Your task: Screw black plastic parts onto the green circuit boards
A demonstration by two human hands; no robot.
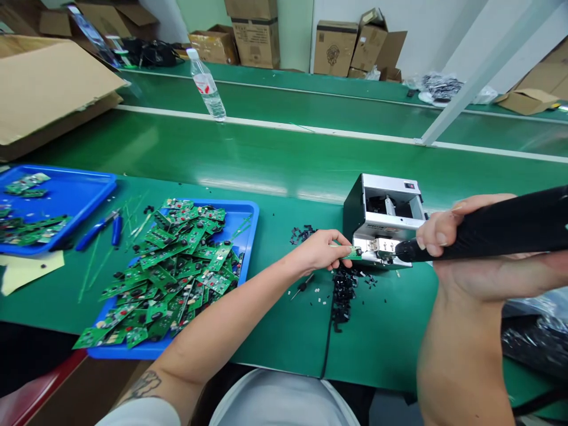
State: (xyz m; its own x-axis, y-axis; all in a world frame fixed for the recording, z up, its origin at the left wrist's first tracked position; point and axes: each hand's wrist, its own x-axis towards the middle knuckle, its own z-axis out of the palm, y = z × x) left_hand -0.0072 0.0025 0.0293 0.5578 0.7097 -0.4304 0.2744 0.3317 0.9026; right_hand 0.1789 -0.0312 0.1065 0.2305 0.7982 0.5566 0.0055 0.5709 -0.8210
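Small green circuit board (354, 252) sits pinched in the fingertips of the left hand (317, 251), its far end over the brushed-metal front of a screw feeder (381, 204), a black and silver bench unit. The left hand is nearly closed, with the fingers curled around the board's edge. The right hand (461, 260) is wrapped fully around the thick black barrel of an electric screwdriver (497, 225), which lies almost level with its tip just beside the board, down at the feeder's front. Whether the tip touches the board or the feeder is hidden at this angle.

Just below the left hand, a heap of small black plastic parts (344, 293) lies on the green bench mat (390, 337), with a smaller scatter (302, 235) beyond the wrist. A little screwdriver with a black handle (304, 286) lies beside the heap, and a black cable (327, 349) runs toward the bench edge.

Left of these, a blue tray (248, 219) holds a deep, overlapping pile of green circuit boards (164, 266), some hanging over its rim. Blue-handled pliers (100, 231) lie between it and a second blue tray (89, 183) with more boards. A water bottle (206, 86) stands on the green conveyor beyond, and cardboard boxes (255, 35) stand along the far wall.
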